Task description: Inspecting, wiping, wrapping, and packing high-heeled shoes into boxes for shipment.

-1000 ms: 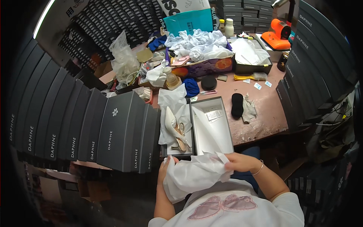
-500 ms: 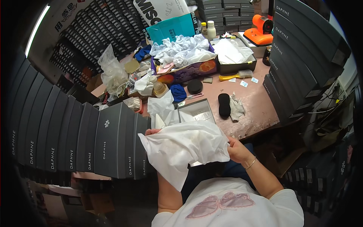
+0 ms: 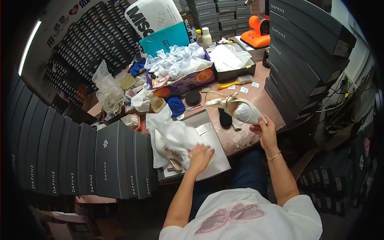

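My right hand (image 3: 265,134) holds a cream heeled shoe (image 3: 253,117) by its toe, raised above the table to the right, with its heel end pointing left. A white paper ball (image 3: 242,111) is stuffed in its front. My left hand (image 3: 200,159), slightly blurred, lies with fingers apart on white tissue paper (image 3: 182,134) inside a grey shoebox (image 3: 218,148). A second cream heeled shoe (image 3: 161,147) rests on its side at the box's left, partly covered by the tissue.
Tall rows of dark shoeboxes flank me at left (image 3: 116,160) and right (image 3: 308,52). Behind are a carton of crumpled paper (image 3: 176,60), a black box of white sheets (image 3: 228,58), a yellow-handled brush (image 3: 230,85), a black round tin (image 3: 193,98) and an orange device (image 3: 256,34).
The tissue that both hands held up now lies in the shoebox over one shoe. My right hand has moved right and up and now holds the other shoe. The view has shifted slightly.
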`<state>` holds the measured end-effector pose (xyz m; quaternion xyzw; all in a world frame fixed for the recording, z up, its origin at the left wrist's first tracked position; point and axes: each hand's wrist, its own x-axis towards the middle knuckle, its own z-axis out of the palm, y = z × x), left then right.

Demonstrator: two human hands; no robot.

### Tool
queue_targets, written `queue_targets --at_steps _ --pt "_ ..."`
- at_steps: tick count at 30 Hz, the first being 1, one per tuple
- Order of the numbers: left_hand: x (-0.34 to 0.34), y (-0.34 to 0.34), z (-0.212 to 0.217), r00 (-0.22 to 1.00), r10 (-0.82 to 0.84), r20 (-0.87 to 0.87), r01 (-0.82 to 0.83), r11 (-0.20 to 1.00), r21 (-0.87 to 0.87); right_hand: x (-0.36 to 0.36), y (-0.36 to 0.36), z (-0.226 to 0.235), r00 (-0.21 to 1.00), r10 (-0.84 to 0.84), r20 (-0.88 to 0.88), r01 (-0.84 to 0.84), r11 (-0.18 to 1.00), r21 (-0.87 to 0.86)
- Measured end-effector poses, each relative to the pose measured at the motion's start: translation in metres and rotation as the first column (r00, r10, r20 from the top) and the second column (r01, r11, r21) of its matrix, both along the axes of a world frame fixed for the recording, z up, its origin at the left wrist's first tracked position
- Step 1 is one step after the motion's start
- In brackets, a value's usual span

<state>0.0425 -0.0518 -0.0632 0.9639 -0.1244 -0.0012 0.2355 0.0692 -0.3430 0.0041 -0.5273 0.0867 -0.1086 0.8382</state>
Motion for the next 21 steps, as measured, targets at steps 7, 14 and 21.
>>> queue_targets --at_steps 7,14,21 --pt "-0.008 0.035 0.084 0.988 0.121 0.097 0.001 0.621 -0.784 -0.012 -0.008 0.068 0.907 0.422 -0.005 -0.395 0.844 -0.364" --pt "0.006 0.025 0.006 0.873 -0.286 -0.394 0.067 0.872 -0.484 0.012 0.058 0.086 0.657 0.754 0.002 -0.699 0.610 -0.372" --pt "0.044 -0.011 0.005 0.958 -0.152 -0.242 -0.014 0.820 -0.572 0.006 0.054 0.086 0.689 0.724 -0.040 -0.671 0.615 -0.415"
